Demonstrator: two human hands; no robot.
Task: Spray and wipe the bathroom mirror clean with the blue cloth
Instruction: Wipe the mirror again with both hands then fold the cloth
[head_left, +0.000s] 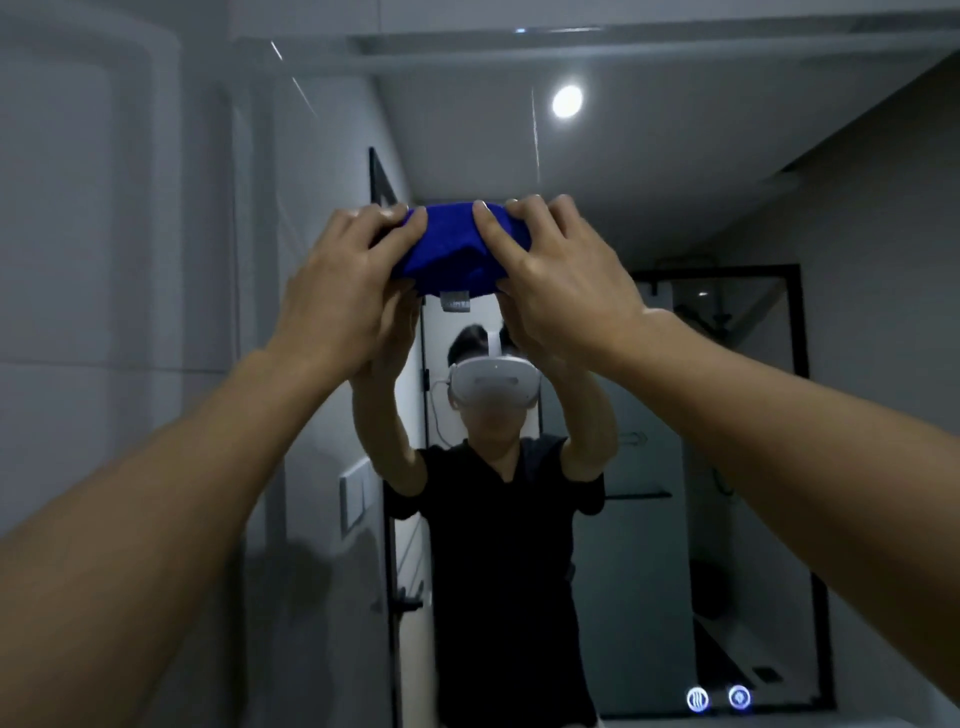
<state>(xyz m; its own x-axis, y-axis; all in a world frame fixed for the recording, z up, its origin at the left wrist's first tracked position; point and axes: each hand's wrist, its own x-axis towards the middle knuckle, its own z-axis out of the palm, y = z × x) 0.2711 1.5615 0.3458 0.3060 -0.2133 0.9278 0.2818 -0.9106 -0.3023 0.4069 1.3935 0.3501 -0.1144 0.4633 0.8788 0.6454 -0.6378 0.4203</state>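
Grip: our left hand and right hand clutch the cloth.
Surface: we press it on the mirror.
Room: wall at left.

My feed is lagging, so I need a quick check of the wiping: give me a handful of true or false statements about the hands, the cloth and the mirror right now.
1. Both hands, left hand and right hand, press the bunched blue cloth on the large wall mirror. True.
2. The right hand holds a spray bottle. False: it is on the blue cloth, and no bottle is in view.
3. The blue cloth sits near the mirror's bottom edge. False: it is up high, above the reflected white headset.
4. A small grey label hangs from the cloth's lower edge. True.
5. Two lit touch icons glow at the mirror's lower right. True.
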